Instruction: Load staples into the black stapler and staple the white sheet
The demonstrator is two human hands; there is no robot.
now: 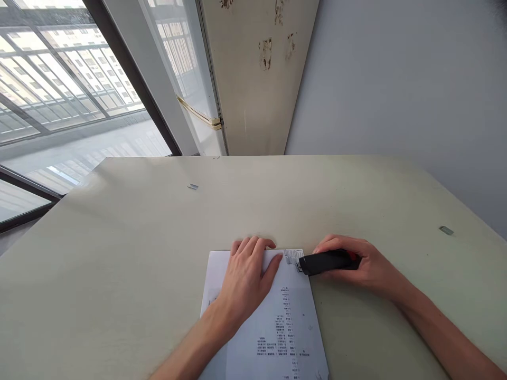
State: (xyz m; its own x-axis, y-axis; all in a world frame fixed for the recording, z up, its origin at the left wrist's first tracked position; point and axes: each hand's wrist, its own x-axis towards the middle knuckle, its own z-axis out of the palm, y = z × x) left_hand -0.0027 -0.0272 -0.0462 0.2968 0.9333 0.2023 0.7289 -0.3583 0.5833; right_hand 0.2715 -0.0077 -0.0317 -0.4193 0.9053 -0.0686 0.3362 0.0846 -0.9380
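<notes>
Printed paper sheets (273,316) lie on the table near its front edge, their text upside down to me. My left hand (247,269) rests across their upper part. Its fingers bend over the far edge while the thumb presses on the top sheet. A black stapler (328,262) with a red detail is gripped in my right hand (364,264), fingers wrapped round its body. The stapler's front end reaches over the right edge of the sheets near the far right corner, beside a barcode-like printed patch (293,256).
The pale table (119,264) has cut-off far corners. Small grey strips, like staples, lie at its far left (193,186) and right side (446,230). Behind stand a grey wall (396,79), a worn beige panel (253,95) and a window (71,74).
</notes>
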